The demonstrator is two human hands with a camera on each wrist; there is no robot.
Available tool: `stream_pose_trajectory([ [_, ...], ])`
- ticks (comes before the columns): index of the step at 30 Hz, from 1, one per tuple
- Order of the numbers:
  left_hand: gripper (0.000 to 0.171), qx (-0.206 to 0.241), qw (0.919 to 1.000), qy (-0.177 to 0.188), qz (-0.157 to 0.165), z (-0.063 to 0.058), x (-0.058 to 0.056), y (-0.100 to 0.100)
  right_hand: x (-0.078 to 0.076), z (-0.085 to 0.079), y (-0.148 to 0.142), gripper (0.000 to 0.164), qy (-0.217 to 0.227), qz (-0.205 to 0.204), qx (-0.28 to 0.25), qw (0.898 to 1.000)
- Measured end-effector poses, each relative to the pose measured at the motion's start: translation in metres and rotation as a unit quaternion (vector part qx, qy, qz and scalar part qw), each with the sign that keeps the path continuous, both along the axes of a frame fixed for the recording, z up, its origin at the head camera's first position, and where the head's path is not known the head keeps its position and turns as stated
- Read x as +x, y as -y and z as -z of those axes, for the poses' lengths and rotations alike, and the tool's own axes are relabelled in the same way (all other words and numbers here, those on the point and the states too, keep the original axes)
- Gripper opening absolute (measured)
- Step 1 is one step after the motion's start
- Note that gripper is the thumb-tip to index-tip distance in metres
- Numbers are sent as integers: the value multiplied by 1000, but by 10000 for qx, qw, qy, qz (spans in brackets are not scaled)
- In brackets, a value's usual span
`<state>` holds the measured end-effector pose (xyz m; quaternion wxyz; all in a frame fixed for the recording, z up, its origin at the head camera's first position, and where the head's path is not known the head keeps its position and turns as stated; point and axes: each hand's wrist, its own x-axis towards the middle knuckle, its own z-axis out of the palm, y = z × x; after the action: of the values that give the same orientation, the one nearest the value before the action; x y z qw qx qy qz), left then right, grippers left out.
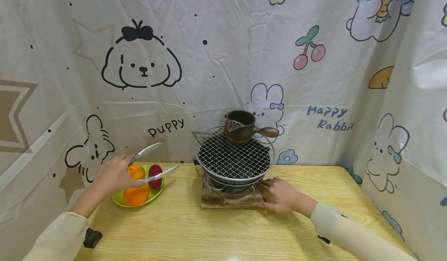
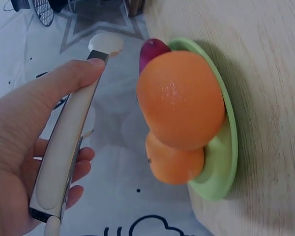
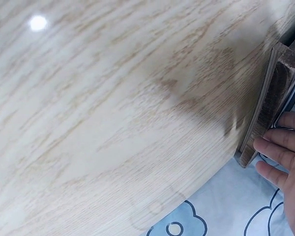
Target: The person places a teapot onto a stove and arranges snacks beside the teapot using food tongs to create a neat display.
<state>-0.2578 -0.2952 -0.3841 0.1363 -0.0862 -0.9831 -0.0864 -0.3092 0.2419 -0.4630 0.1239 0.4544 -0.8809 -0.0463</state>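
Note:
A pair of tongs [image 2: 61,150] with pale handles is held in my left hand [image 1: 116,172], its two arms spread apart. In the head view the tongs reach over a green plate [image 1: 161,193]. On that plate lie a large orange [image 1: 135,196], a smaller orange fruit [image 1: 137,171] and a dark red, oblong piece [image 1: 153,171]. My right hand [image 1: 284,195] touches the right edge of a wooden board [image 1: 227,203], fingers extended along it, thumb near the front corner. On the board stands a round grill [image 1: 234,156] with a wire mesh top.
A brown clay pot [image 1: 240,127] with a side handle sits toward the back of the grill mesh. Behind the wooden table [image 1: 181,230] hangs a printed curtain [image 1: 216,67], which also closes off both sides.

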Motion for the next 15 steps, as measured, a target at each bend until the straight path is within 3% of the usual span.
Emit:
stream_pose_trajectory([
  [15,90,-720,9967,-380,-11,8,0,6,1,4,-1,65,-175,-38,-180,9997],
])
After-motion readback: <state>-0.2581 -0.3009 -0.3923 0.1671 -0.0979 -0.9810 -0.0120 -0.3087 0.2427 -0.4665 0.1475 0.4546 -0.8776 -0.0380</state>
